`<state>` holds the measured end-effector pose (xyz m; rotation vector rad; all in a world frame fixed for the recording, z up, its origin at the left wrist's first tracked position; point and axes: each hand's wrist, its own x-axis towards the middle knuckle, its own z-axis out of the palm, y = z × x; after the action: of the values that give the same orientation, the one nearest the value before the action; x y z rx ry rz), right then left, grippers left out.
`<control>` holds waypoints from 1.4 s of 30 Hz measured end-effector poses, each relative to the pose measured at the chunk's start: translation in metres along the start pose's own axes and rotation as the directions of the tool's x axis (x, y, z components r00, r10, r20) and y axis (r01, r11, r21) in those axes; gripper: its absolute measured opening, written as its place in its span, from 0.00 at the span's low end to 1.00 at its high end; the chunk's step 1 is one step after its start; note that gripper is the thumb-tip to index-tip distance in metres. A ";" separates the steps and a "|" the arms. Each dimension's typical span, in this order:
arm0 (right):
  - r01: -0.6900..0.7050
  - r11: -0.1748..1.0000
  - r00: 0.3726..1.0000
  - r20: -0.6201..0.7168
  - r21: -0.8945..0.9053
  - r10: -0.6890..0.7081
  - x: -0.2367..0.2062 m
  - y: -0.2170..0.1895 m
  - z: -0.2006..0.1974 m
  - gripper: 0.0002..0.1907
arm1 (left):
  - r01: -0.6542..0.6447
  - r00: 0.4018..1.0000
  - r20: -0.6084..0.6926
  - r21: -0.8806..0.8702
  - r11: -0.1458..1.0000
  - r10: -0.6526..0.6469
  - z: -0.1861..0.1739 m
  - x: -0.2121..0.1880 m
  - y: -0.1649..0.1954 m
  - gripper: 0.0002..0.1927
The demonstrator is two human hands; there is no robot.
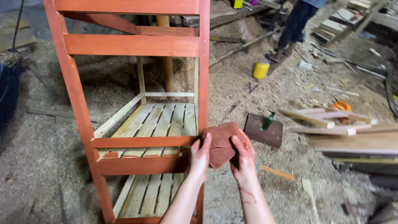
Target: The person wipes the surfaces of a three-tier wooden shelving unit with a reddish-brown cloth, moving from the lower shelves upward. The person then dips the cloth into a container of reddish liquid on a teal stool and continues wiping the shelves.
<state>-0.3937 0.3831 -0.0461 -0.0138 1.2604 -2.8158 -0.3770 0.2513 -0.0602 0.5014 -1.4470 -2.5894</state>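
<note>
A reddish-brown stained cloth pad is held between both hands at the lower middle. My left hand grips its left edge and my right hand grips its right side. The pad sits just against the front right post of a wooden shelf frame, whose outer rails and posts are stained red-orange while the slatted shelves are pale bare wood.
Sawdust covers the floor. A dark board with a green bottle lies right of my hands. Loose planks and offcuts pile at the right. A yellow can stands farther back, near another person's legs.
</note>
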 end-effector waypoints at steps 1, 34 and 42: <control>0.002 0.996 1.000 0.015 0.091 -0.003 0.010 -0.001 -0.006 0.27 | -0.028 1.000 0.010 -0.035 0.999 0.028 0.011 0.005 -0.002 0.26; -0.141 0.976 0.916 0.353 -0.165 0.192 0.206 -0.051 0.085 0.19 | -0.549 0.722 -0.263 0.343 0.762 0.640 0.047 0.153 0.060 0.19; -0.086 0.976 0.888 0.428 -0.200 0.166 0.242 -0.054 0.098 0.16 | -0.531 0.629 -0.359 0.450 0.718 0.690 0.062 0.154 0.054 0.17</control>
<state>-0.6346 0.3327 0.0565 -0.5297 1.3276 -2.3863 -0.5450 0.2306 -0.0180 0.5356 -1.4749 -1.5417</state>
